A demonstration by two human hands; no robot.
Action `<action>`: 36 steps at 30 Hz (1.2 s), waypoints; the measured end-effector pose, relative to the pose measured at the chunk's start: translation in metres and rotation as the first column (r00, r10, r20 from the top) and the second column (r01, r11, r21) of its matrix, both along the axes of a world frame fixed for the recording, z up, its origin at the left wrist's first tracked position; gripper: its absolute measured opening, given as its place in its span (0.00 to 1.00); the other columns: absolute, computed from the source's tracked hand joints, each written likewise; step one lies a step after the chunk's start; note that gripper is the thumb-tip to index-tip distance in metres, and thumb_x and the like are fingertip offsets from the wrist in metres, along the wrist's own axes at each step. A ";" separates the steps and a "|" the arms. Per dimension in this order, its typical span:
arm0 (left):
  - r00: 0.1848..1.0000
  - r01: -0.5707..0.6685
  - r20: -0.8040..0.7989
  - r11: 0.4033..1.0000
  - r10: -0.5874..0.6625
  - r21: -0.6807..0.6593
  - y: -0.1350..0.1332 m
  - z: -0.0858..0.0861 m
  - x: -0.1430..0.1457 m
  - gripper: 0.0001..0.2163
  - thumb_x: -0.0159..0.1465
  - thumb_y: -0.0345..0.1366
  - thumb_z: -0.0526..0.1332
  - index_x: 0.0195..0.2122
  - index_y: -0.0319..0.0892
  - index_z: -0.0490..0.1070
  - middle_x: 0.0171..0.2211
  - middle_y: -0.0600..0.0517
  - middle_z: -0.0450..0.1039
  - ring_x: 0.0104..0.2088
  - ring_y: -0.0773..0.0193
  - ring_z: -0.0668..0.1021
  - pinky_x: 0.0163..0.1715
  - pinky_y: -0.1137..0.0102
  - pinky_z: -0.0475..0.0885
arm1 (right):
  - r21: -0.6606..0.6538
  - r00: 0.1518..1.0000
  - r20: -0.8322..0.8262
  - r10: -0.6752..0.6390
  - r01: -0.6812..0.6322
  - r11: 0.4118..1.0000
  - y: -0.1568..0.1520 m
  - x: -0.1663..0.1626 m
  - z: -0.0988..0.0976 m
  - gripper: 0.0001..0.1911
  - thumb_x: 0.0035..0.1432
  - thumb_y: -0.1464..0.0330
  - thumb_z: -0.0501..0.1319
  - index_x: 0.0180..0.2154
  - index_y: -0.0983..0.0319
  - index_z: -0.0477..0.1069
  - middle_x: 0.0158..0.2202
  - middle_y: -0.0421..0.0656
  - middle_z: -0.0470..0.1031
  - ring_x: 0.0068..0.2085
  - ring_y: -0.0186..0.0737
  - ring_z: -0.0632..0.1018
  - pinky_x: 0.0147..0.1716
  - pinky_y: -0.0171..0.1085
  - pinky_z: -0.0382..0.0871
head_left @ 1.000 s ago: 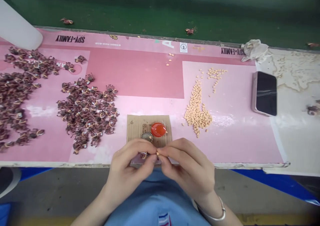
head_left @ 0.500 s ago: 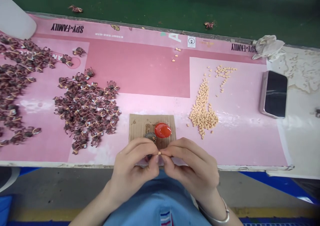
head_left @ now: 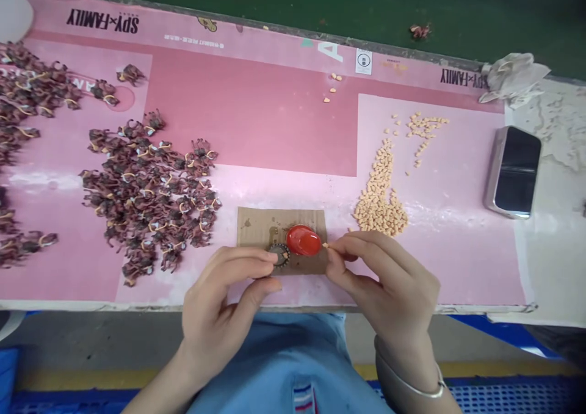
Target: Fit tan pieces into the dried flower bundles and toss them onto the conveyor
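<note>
My right hand (head_left: pixel 384 283) is closed in a pinch, with a tiny pale-yellow piece (head_left: pixel 325 245) at its fingertips, just right of a glossy red oval dish (head_left: pixel 304 240). My left hand (head_left: pixel 229 301) has its thumb apart from its fingers, and I see nothing between them. Its fingertips reach the edge of a metal bottle cap (head_left: pixel 280 255) holding something greyish. Dish and cap rest on a piece of brown cardboard (head_left: pixel 254 225). To the left lies a pile of small dark-red figures with yellow bands (head_left: pixel 151 194); to the right, a heap of pale-yellow pieces (head_left: pixel 379 209).
More dark-red figures (head_left: pixel 32 84) lie at the far left beside a white container (head_left: pixel 13 11). A phone (head_left: pixel 515 173) and a crumpled white wrapper (head_left: pixel 515 78) lie on the right. Beyond the pink table sheet (head_left: pixel 256 115) runs a green surface (head_left: pixel 293 5) with two stray figures.
My hands, together at a small piece before, have parted. The right moved right and up to the red dish with a pale-yellow piece; the left moved left and its fingers opened. The view shifted slightly.
</note>
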State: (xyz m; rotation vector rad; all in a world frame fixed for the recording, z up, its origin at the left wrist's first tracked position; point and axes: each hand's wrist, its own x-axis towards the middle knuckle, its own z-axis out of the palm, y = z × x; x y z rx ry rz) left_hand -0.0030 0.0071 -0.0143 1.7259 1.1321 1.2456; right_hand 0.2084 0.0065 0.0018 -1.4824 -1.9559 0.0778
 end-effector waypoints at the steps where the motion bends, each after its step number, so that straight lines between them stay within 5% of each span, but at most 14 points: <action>1: 1.000 -0.021 0.000 1.000 0.021 0.023 0.000 -0.001 -0.001 0.11 0.67 0.19 0.66 0.46 0.41 0.76 0.43 0.52 0.82 0.46 0.68 0.83 0.50 0.77 0.80 | -0.004 1.000 0.022 0.005 -0.004 1.000 0.001 0.001 0.000 0.08 0.67 0.78 0.63 0.37 0.59 0.71 0.31 0.39 0.80 0.29 0.31 0.80 0.32 0.29 0.77; 9: 0.983 -0.108 -0.137 0.989 0.122 0.106 0.000 -0.004 -0.005 0.17 0.66 0.14 0.64 0.46 0.41 0.81 0.47 0.52 0.76 0.49 0.72 0.81 0.56 0.80 0.77 | -0.057 0.996 0.084 0.033 -0.028 0.998 0.000 0.000 0.004 0.08 0.67 0.77 0.63 0.39 0.58 0.71 0.33 0.39 0.81 0.31 0.33 0.81 0.32 0.32 0.77; 14: 0.996 -0.073 0.051 0.997 0.071 0.038 0.000 -0.006 -0.002 0.17 0.64 0.15 0.66 0.48 0.41 0.78 0.40 0.53 0.82 0.42 0.68 0.84 0.46 0.77 0.82 | -0.080 0.994 0.096 0.054 -0.046 0.996 0.000 0.002 0.007 0.09 0.66 0.78 0.64 0.39 0.58 0.71 0.33 0.39 0.81 0.32 0.34 0.82 0.35 0.33 0.78; 18: 0.986 -0.050 0.161 0.996 0.038 0.075 0.000 -0.006 0.001 0.15 0.62 0.14 0.68 0.43 0.40 0.76 0.41 0.52 0.84 0.40 0.65 0.86 0.44 0.73 0.85 | -0.113 0.998 -0.043 0.034 -0.039 0.993 -0.003 -0.005 0.016 0.11 0.64 0.79 0.66 0.38 0.57 0.71 0.33 0.38 0.80 0.32 0.34 0.82 0.35 0.32 0.78; 28: 0.998 0.057 -0.005 0.983 -0.058 0.176 0.002 0.003 0.000 0.07 0.70 0.23 0.65 0.34 0.37 0.76 0.36 0.49 0.83 0.41 0.65 0.86 0.46 0.74 0.86 | -0.132 0.938 -0.337 0.077 -0.128 0.983 -0.007 -0.030 0.017 0.10 0.62 0.79 0.65 0.35 0.59 0.72 0.30 0.38 0.80 0.32 0.33 0.82 0.33 0.30 0.80; 36: 0.997 0.010 -0.072 0.977 0.005 0.215 -0.001 0.006 0.006 0.09 0.73 0.28 0.63 0.34 0.38 0.76 0.35 0.50 0.85 0.40 0.66 0.87 0.46 0.75 0.86 | -0.110 0.991 -0.091 0.097 -0.106 0.988 -0.011 -0.032 0.020 0.09 0.65 0.79 0.62 0.39 0.60 0.75 0.31 0.39 0.82 0.32 0.31 0.83 0.37 0.27 0.80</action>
